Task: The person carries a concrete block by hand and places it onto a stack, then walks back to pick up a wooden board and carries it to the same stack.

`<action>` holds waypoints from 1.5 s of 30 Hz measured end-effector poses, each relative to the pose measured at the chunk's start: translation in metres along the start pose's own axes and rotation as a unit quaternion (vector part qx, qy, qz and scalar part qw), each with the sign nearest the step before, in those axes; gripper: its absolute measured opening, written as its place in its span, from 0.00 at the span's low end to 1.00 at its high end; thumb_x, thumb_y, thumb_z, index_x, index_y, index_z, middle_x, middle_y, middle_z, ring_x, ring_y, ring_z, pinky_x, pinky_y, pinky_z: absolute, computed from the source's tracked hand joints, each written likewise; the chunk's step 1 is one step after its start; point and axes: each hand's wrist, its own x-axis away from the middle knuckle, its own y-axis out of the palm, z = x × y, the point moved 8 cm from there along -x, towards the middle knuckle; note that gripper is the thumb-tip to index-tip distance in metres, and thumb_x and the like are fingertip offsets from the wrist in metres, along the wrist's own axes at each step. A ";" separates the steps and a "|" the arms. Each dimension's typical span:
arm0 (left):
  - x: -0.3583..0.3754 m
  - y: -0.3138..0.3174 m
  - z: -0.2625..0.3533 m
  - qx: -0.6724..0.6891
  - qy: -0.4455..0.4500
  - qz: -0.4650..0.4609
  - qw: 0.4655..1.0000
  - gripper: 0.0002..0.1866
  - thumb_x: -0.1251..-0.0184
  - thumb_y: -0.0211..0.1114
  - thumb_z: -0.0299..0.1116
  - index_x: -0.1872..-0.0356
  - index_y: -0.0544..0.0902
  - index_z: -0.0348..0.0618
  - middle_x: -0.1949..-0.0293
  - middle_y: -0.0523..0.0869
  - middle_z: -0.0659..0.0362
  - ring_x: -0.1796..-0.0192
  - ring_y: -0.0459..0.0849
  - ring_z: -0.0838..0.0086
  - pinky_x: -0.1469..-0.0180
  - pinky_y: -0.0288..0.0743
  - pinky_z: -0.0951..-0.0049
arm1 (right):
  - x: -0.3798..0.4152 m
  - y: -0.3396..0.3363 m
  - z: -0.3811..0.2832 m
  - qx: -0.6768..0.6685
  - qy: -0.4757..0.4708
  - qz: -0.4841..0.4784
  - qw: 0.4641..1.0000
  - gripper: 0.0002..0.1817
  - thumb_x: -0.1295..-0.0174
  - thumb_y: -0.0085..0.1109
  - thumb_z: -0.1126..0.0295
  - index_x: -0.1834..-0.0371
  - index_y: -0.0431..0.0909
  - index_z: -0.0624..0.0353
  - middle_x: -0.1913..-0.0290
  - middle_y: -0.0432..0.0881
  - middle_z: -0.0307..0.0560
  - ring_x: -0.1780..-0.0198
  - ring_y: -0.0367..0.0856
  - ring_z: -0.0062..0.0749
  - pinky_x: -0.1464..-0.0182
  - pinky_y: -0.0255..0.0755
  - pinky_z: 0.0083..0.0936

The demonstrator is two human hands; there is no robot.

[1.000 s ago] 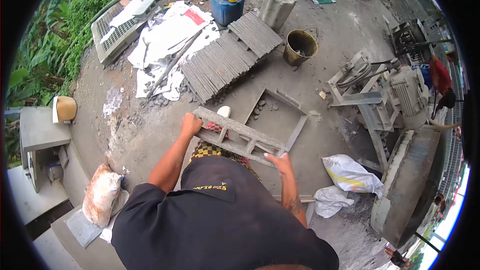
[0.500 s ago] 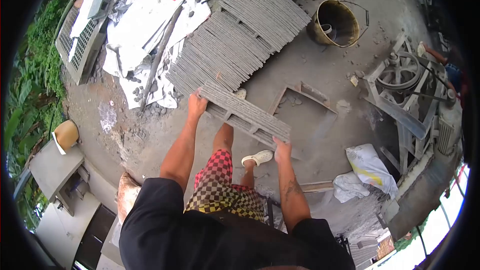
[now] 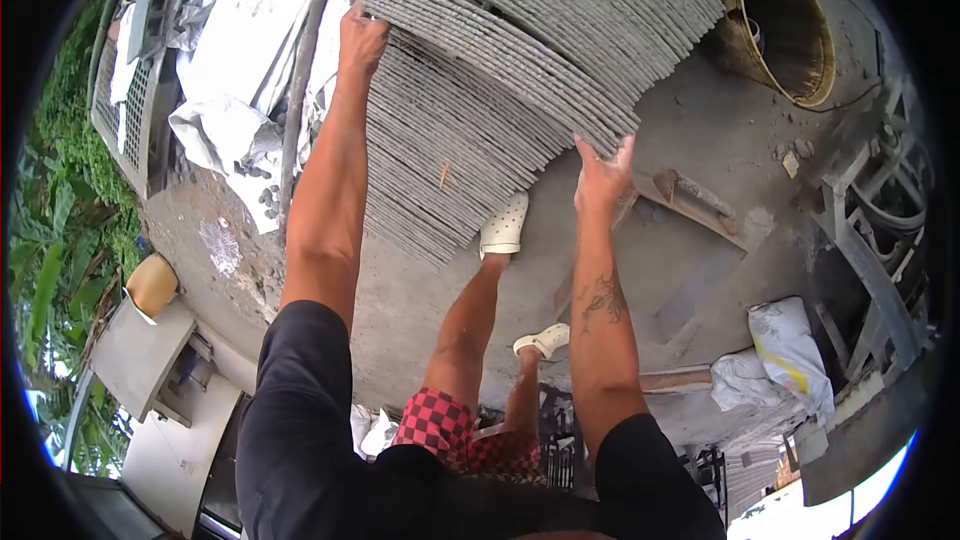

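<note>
A long grey ridged concrete block [image 3: 500, 55] is held out at arm's length between my two hands. My left hand [image 3: 362, 37] grips its far-left end, fingers curled around the edge. At the near-right end, my right hand [image 3: 603, 178] holds the lower edge, with the thumb and a finger showing on either side of the corner. The block overlaps rows of similar ridged grey blocks [image 3: 440, 140] laid on the ground, some nearer me and some beyond it. The block's underside is hidden from this angle.
A dirty bucket [image 3: 790, 35] lies tipped at the back right. Metal frame pieces [image 3: 700, 210] lie on the ground before a machine with a wheel [image 3: 890, 190]. White sheets [image 3: 245, 50] and a pole [image 3: 300, 100] are at left. White sacks [image 3: 790, 350] sit at right.
Both my arms have reached forward, carrying the block away from my body until it overlaps the rows of blocks. My view has shifted closer to those rows, and one foot now stands beside them.
</note>
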 end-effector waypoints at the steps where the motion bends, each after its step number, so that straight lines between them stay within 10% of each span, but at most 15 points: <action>1: -0.005 0.004 0.004 -0.093 0.050 0.000 0.994 0.27 0.55 0.59 0.24 0.47 0.70 0.36 0.45 0.70 0.47 0.45 0.70 0.63 0.43 0.61 0.74 | -0.001 0.000 -0.003 -0.002 -0.070 0.005 0.998 0.52 0.60 0.66 0.81 0.34 0.38 0.65 0.32 0.37 0.55 0.31 0.41 0.38 0.37 0.51 0.27; 6: 0.032 -0.001 -0.036 -0.007 -0.096 0.107 0.990 0.48 0.58 0.65 0.24 0.35 0.45 0.38 0.38 0.56 0.41 0.34 0.54 0.56 0.38 0.55 0.64 | 0.052 -0.052 0.032 0.018 0.047 0.082 0.995 0.56 0.59 0.64 0.82 0.33 0.29 0.56 0.31 0.37 0.53 0.30 0.37 0.39 0.35 0.47 0.30; 10: 0.144 -0.001 -0.003 -0.051 -0.115 0.133 0.983 0.44 0.56 0.64 0.29 0.36 0.50 0.37 0.39 0.58 0.43 0.36 0.57 0.56 0.36 0.52 0.63 | 0.137 -0.132 0.071 0.141 0.151 0.016 0.978 0.59 0.65 0.67 0.81 0.33 0.32 0.57 0.32 0.41 0.58 0.31 0.41 0.40 0.37 0.51 0.30; 14: 0.347 -0.032 -0.030 -0.314 -0.220 -0.029 0.923 0.36 0.54 0.64 0.33 0.40 0.60 0.42 0.43 0.65 0.42 0.39 0.59 0.50 0.37 0.51 0.59 | 0.270 -0.282 0.112 0.237 0.311 -0.026 0.920 0.50 0.67 0.71 0.79 0.38 0.51 0.68 0.39 0.59 0.59 0.37 0.59 0.39 0.47 0.66 0.28; 16: 0.460 -0.066 -0.033 -0.336 -0.415 -0.186 0.825 0.28 0.57 0.63 0.36 0.50 0.73 0.40 0.51 0.73 0.40 0.43 0.67 0.51 0.40 0.59 0.60 | 0.328 -0.315 0.044 0.282 0.364 -0.009 0.888 0.43 0.66 0.69 0.78 0.41 0.58 0.66 0.40 0.63 0.54 0.39 0.62 0.41 0.47 0.66 0.33; 19: 0.576 -0.117 -0.009 -0.329 -0.448 -0.308 0.772 0.21 0.59 0.58 0.39 0.62 0.81 0.39 0.60 0.80 0.45 0.54 0.77 0.55 0.48 0.69 0.64 | 0.399 -0.397 0.005 0.258 0.368 0.050 0.892 0.40 0.64 0.68 0.77 0.42 0.61 0.64 0.42 0.65 0.53 0.41 0.64 0.42 0.48 0.67 0.34; 21: 0.586 -0.133 0.023 -0.344 -0.387 -0.351 0.780 0.20 0.58 0.58 0.38 0.62 0.81 0.39 0.62 0.81 0.46 0.54 0.77 0.55 0.49 0.70 0.64 | 0.420 -0.426 -0.030 0.306 0.184 -0.015 0.934 0.34 0.65 0.69 0.75 0.49 0.69 0.61 0.50 0.73 0.53 0.49 0.72 0.46 0.52 0.71 0.35; 23: 0.556 -0.134 0.063 -0.349 -0.361 -0.323 0.802 0.20 0.57 0.59 0.36 0.61 0.80 0.38 0.63 0.81 0.46 0.57 0.79 0.57 0.51 0.71 0.65 | 0.457 -0.466 -0.042 0.185 0.322 0.167 0.913 0.43 0.68 0.67 0.81 0.42 0.57 0.73 0.53 0.73 0.56 0.54 0.74 0.35 0.55 0.72 0.26; 28: 0.450 -0.081 0.145 -0.124 -0.330 -0.200 0.914 0.22 0.53 0.58 0.30 0.53 0.74 0.35 0.69 0.82 0.50 0.73 0.81 0.73 0.69 0.71 0.78 | 0.525 -0.530 0.011 0.177 0.172 0.104 0.963 0.40 0.69 0.68 0.81 0.46 0.61 0.74 0.51 0.72 0.58 0.51 0.72 0.39 0.56 0.73 0.28; 29: 0.442 -0.065 0.162 -0.141 -0.297 -0.243 0.913 0.22 0.53 0.58 0.30 0.53 0.74 0.35 0.69 0.82 0.50 0.73 0.81 0.73 0.69 0.71 0.78 | 0.546 -0.523 -0.008 -0.011 0.259 0.196 0.946 0.36 0.68 0.69 0.78 0.49 0.66 0.74 0.54 0.75 0.56 0.53 0.74 0.36 0.56 0.72 0.29; 32: 0.435 -0.001 0.223 0.060 -0.289 -0.236 0.926 0.23 0.48 0.56 0.32 0.49 0.69 0.33 0.73 0.79 0.59 0.76 0.76 0.79 0.77 0.66 0.84 | 0.583 -0.565 0.020 0.200 0.243 0.173 0.933 0.27 0.67 0.69 0.70 0.58 0.74 0.69 0.64 0.81 0.46 0.62 0.78 0.30 0.61 0.70 0.25; 33: 0.443 0.017 0.249 -0.005 -0.242 -0.238 0.941 0.23 0.48 0.54 0.32 0.50 0.70 0.33 0.74 0.79 0.58 0.76 0.76 0.79 0.78 0.65 0.84 | 0.581 -0.584 0.072 0.348 0.174 0.025 0.921 0.28 0.67 0.70 0.69 0.57 0.74 0.67 0.62 0.81 0.47 0.61 0.78 0.29 0.60 0.71 0.27; 35: 0.460 0.058 0.269 -0.032 -0.171 -0.295 0.940 0.21 0.50 0.55 0.31 0.53 0.73 0.32 0.74 0.80 0.58 0.76 0.77 0.78 0.77 0.66 0.84 | 0.618 -0.607 -0.016 0.078 0.286 0.222 0.929 0.23 0.65 0.68 0.68 0.61 0.77 0.60 0.66 0.79 0.41 0.65 0.75 0.28 0.65 0.70 0.25; 45: 0.620 0.306 0.375 -0.330 0.168 -0.539 0.756 0.14 0.50 0.58 0.36 0.62 0.81 0.44 0.71 0.82 0.47 0.69 0.82 0.60 0.66 0.73 0.69 | 0.650 -0.776 0.019 0.169 -0.124 0.392 0.896 0.06 0.59 0.61 0.76 0.77 0.74 0.58 0.76 0.73 0.37 0.62 0.76 0.26 0.62 0.71 0.25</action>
